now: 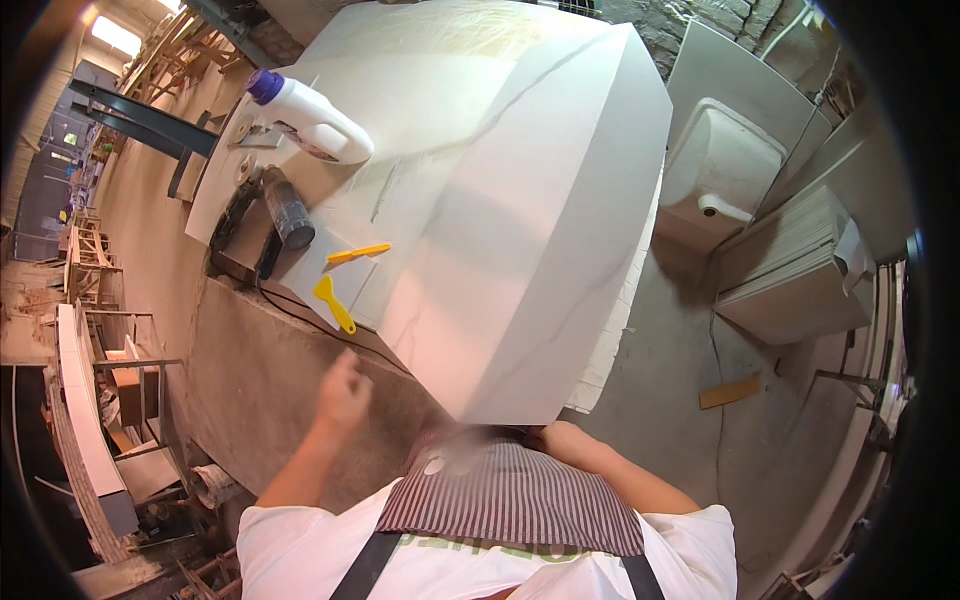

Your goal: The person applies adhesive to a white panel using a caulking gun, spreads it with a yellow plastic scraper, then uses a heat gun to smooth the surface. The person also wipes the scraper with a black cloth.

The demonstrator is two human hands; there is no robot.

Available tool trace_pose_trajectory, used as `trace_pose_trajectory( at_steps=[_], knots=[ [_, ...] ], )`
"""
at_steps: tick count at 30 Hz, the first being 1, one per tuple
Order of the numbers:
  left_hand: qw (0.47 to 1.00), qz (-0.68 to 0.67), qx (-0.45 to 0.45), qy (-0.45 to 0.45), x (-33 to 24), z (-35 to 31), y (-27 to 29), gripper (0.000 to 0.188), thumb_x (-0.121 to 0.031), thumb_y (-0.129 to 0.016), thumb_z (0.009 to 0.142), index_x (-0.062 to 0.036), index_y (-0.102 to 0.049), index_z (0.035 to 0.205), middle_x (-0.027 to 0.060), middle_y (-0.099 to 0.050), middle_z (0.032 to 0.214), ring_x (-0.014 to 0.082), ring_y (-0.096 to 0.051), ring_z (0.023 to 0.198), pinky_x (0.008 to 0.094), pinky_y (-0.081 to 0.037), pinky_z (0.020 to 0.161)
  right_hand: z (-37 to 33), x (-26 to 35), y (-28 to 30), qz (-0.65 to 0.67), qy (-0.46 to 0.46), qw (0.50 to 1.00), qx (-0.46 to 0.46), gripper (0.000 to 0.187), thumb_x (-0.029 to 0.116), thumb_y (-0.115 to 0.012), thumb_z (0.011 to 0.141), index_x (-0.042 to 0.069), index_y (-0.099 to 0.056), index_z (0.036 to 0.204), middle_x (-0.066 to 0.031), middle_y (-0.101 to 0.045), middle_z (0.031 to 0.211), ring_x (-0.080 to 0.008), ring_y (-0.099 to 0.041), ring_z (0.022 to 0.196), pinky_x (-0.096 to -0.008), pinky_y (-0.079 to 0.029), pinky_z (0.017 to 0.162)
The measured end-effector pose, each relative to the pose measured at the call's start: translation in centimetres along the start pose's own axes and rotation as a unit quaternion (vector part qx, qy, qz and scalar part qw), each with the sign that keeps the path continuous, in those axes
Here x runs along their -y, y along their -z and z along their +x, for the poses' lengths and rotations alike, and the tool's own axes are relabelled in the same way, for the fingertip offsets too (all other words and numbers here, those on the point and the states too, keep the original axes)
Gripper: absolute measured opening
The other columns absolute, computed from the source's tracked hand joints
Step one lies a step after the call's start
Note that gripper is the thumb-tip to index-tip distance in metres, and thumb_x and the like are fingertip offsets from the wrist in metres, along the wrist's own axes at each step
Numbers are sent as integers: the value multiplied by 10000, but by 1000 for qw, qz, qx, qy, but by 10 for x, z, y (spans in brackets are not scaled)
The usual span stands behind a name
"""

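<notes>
A long white piece with grey marble-like veins (480,230), folded along its length, lies on the pale worktable (400,55) and reaches to my waist. Beside its near left side, my left hand (345,392) hangs in the air, smeared by motion, with nothing visible in it. My right hand (562,442) is at the near end of the veined piece, its fingers hidden between that edge and my striped apron (520,495). Closest to my left hand lies a yellow scraper (334,304). Behind it, an orange-yellow utility knife (358,253) rests on a small light sheet (315,265).
On the table's left side, a dark cylindrical power tool (288,212) lies with its cord (300,312) trailing along the edge. A white jug with a purple cap (318,122) stands beyond. Right: a white basin (725,165), stacked panels (790,270) and a brown strip (730,390) on the floor.
</notes>
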State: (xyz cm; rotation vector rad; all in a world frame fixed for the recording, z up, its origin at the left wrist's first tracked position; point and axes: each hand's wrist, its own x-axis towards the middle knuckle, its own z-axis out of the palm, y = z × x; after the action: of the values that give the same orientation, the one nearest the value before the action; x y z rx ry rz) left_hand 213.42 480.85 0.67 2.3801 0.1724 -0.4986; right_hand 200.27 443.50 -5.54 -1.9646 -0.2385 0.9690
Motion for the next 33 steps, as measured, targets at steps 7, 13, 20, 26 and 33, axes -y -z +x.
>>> trace_pose_trajectory(
  at_steps=[7, 13, 20, 26, 33],
  knots=[
    [908, 199, -366, -44, 57, 154, 125, 601, -202, -684, 810, -23, -452, 1335, 209, -483, 1327, 350, -433, 1266, 415, -364, 1057, 8, -16, -44, -116, -80, 986, -86, 333, 237, -581, 846, 6, -576, 1085, -262, -644, 913, -439, -623, 823, -505, -503, 677],
    [923, 283, -259, 14, 54, 237, 158, 780, -252, -726, 716, -92, -397, 1404, 171, -461, 1383, 319, -398, 1314, 408, -348, 1084, -21, 70, 9, 22, -184, 983, -11, 475, 301, -587, 870, -30, -552, 1210, -284, -603, 1137, -387, -597, 1042, -427, -475, 876],
    [934, 255, -247, 33, 51, 282, 142, 708, -132, -780, 650, -125, -498, 1300, 164, -544, 1277, 362, -514, 1183, 447, -445, 975, -13, 31, -26, -43, -231, 970, 53, 506, 317, -578, 887, -52, -537, 1231, -279, -581, 1217, -354, -582, 1119, -395, -459, 929],
    [941, 129, -298, -95, 39, 263, 143, 440, -127, -723, 650, -23, -603, 1060, 172, -672, 949, 356, -642, 934, 402, -489, 828, 15, -22, -74, 95, -198, 976, 1, 504, 319, -577, 888, -53, -540, 1227, -274, -576, 1232, -346, -580, 1125, -388, -457, 932],
    [918, -35, -320, -232, 111, 160, 183, 436, -140, -684, 750, -3, -574, 1148, 112, -638, 995, 239, -607, 903, 335, -472, 816, -37, 6, -37, -187, -165, 966, 73, 278, 211, -551, 824, 14, -704, 947, -251, -663, 1019, -381, -661, 933, -447, -531, 788]
  ],
)
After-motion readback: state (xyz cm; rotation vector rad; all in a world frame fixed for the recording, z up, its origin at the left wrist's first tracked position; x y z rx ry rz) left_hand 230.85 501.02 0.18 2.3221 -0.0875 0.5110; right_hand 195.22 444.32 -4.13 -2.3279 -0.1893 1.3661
